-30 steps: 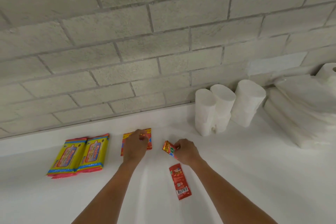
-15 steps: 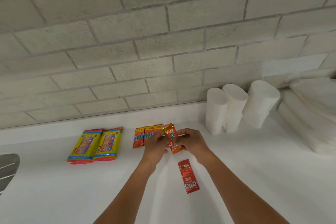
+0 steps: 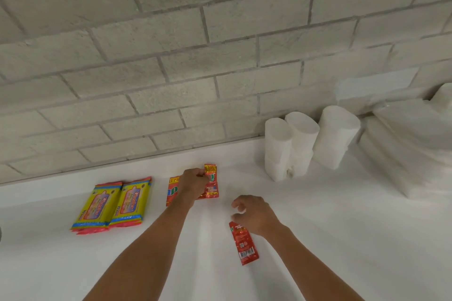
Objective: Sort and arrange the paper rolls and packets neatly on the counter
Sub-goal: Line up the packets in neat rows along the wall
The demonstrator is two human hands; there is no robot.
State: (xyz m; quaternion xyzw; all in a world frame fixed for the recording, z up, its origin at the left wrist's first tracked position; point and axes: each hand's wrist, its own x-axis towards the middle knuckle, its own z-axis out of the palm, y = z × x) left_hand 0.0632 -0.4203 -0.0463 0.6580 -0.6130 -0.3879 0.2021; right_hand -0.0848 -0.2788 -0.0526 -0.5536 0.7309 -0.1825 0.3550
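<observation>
While the left hand pins a red sachet onto the row by the wall, the right hand hovers over the last one.

Left grip is pressed down on that sachet, beside the yellow wipe packs; right grip is half-curled and empty, just over the top of the stray red sachet lying askew on the white table. Paper rolls stand apart at the back. Likely risk — lifting the left hand drags the slick foil sachets out of line, or a pinch slips off the flat sachet.

Soft even light, warped edges
</observation>
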